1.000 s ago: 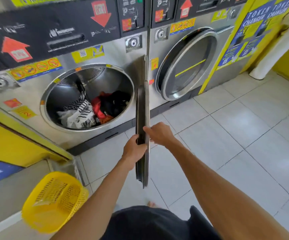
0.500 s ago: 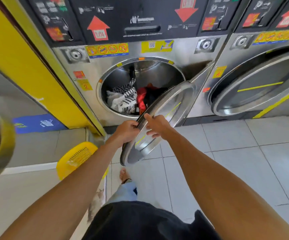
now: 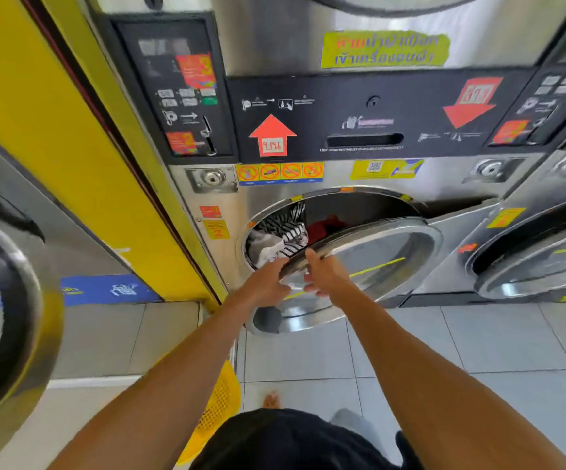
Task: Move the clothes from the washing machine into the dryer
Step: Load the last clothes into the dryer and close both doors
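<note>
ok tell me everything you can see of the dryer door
The door is round, shiny steel around a glass window with a yellow stripe across it. It hangs partly shut over the drum opening, hinged at right. The left hand and right hand grip its left rim. Clothes show in the gap behind.

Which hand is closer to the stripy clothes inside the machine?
The left hand. It sits at the door's edge, just below the striped clothes at the opening. The right hand is on the round door, farther to the right of them.
</note>
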`<state>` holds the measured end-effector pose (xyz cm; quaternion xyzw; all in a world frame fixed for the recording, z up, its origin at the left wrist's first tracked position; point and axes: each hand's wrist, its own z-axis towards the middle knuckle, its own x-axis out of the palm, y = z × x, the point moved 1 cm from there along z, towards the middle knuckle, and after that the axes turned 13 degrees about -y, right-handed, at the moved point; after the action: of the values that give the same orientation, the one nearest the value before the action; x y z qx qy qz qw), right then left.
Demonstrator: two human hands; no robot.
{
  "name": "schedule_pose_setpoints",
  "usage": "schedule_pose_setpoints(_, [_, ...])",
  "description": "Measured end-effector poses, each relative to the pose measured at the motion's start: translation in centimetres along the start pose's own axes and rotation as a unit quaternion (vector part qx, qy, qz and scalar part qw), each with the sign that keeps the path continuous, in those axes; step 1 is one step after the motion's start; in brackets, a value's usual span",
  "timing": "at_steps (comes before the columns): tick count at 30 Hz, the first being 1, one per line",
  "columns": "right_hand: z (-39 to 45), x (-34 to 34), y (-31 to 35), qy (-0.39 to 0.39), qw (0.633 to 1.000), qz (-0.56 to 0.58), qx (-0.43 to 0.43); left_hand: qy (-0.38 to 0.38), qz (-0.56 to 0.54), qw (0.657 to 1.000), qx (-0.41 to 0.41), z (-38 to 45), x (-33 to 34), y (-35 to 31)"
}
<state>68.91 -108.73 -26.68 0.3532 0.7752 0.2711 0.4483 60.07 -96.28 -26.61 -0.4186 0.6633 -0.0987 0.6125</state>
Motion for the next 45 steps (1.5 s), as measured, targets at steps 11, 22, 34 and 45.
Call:
schedule_pose_setpoints(11, [5.4,3.2,6.0,0.034,0.998,0.046,0.038,-0.010,-0.005,1.000,-0.022,7.6,-3.0,1.5])
schedule_pose_setpoints(22, [8.3,4.2,10.2,0.057,0.990,0.096,0.086,-0.108,-0.085,0.976,-0.168,11.5,-2.2,2.6])
schedule_pose_setpoints(34, [10.0,6.6,10.0,0.023,0.987,0.112,0.111,-0.076,-0.070,0.965,-0.243,14.1,-2.8,-0.1])
schedule_pose_setpoints(45, [10.6,8.5,9.5,-0.032,0.997,0.043,0.050,-0.054,-0.034,0.977,-0.201,14.9,-5.4,-0.3])
